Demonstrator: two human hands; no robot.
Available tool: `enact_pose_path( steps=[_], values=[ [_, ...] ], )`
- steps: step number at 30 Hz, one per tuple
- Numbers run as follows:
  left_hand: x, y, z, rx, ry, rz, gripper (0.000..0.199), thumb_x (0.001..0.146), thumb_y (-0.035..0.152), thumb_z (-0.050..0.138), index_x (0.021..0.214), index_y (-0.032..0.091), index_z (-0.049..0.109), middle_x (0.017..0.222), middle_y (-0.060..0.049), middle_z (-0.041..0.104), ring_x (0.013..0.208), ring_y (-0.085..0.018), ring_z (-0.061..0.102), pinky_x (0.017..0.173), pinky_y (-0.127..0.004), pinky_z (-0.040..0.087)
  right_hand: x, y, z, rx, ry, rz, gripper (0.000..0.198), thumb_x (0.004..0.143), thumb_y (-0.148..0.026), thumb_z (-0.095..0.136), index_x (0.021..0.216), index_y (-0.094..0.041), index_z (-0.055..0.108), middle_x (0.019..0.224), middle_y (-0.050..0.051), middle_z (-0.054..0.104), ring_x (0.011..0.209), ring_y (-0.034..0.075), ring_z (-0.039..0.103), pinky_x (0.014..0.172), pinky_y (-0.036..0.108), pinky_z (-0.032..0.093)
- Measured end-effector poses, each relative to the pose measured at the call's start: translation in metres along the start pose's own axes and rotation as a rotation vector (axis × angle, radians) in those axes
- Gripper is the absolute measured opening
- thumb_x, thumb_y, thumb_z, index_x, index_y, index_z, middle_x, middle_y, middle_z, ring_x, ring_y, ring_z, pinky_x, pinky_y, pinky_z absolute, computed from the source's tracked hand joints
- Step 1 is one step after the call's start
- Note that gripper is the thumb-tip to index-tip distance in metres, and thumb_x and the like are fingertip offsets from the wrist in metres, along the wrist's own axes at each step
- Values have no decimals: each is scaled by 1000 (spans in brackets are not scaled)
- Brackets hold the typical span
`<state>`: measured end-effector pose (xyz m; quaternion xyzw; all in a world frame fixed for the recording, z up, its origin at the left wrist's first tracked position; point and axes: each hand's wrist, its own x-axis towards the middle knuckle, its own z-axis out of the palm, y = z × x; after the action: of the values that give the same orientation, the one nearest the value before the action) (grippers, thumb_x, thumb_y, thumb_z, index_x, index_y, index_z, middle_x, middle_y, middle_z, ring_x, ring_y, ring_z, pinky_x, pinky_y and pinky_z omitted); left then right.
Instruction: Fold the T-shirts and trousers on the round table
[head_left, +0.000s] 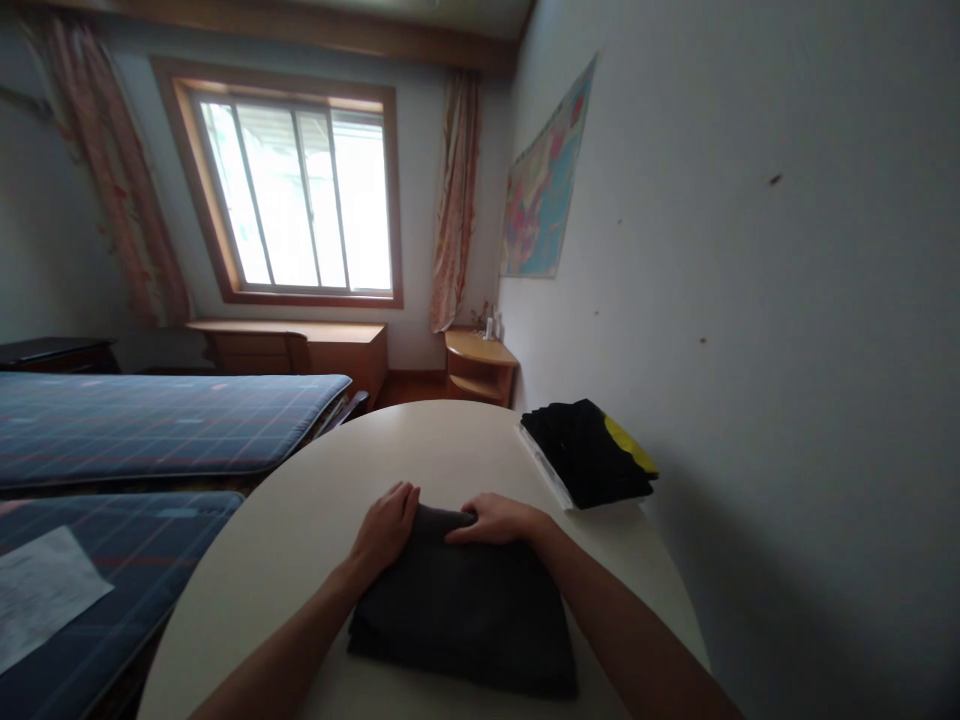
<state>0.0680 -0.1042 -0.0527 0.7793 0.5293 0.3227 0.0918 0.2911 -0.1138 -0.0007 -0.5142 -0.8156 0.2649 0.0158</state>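
A dark grey folded piece of cloth [465, 620], which looks like a garment, lies flat on the round pale table [300, 560] in front of me. My left hand [386, 525] is closed over its far left corner, fingers together. At the far edge, my right hand [499, 520] pinches the cloth, with the thumb on the near side and the fingers over the edge. A small fold rises between the two hands. The fingertips under the cloth are hidden.
On the table's right side, by the wall, is a stack of folded black clothes [585, 455] with a yellow patch. Left of the table are plaid mattresses [165, 425], one bearing a paper sheet [49, 590]. Farther off stand a desk [345, 335] and corner shelf [480, 347].
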Motion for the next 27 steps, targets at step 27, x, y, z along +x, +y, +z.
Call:
enact_pose_path(
  steps=[27],
  values=[
    [-9, -29, 37, -102, -87, -93, 52, 99, 48, 30, 129, 15, 55, 131, -14, 62, 128, -25, 52, 110, -44, 39, -62, 90, -224, -169, 913, 408, 52, 81, -58, 66, 113, -18, 70, 111, 12, 72, 100, 27, 66, 87, 32, 48]
  ],
)
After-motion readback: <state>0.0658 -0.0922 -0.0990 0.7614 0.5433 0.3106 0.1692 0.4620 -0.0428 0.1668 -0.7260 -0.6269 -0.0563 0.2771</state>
